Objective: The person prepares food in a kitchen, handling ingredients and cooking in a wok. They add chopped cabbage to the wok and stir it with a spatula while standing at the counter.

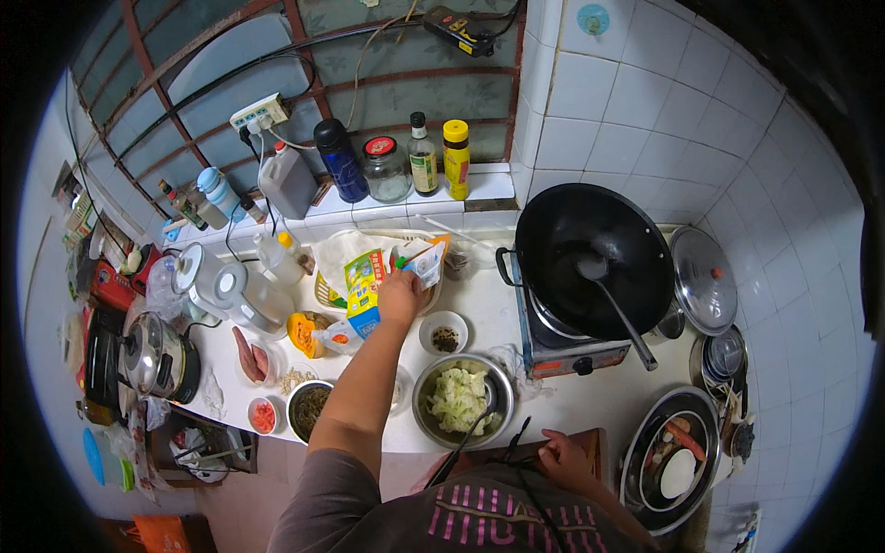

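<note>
My left hand (401,298) reaches over a plastic basket (320,292) on the counter. Its fingers are at the right edge of a yellow and blue packet (363,287), close to a white and orange packet (432,259). Whether they grip anything is hidden by the hand itself. Down by the counter's front edge, my right hand (563,457) is empty, fingers apart. Between the hands stands a steel bowl (420,418) of chopped cabbage (456,401), with a black-handled ladle (487,408) resting in it. Behind that is a white bowl (444,325) holding dark spices.
A black wok (574,221) with a metal spatula (615,304) sits on a gas stove (574,363). Cut pumpkin (304,335), a bowl of dark noodle-like strands (309,408) and diced red food (263,417) stand left. At right is a large basin (632,477).
</note>
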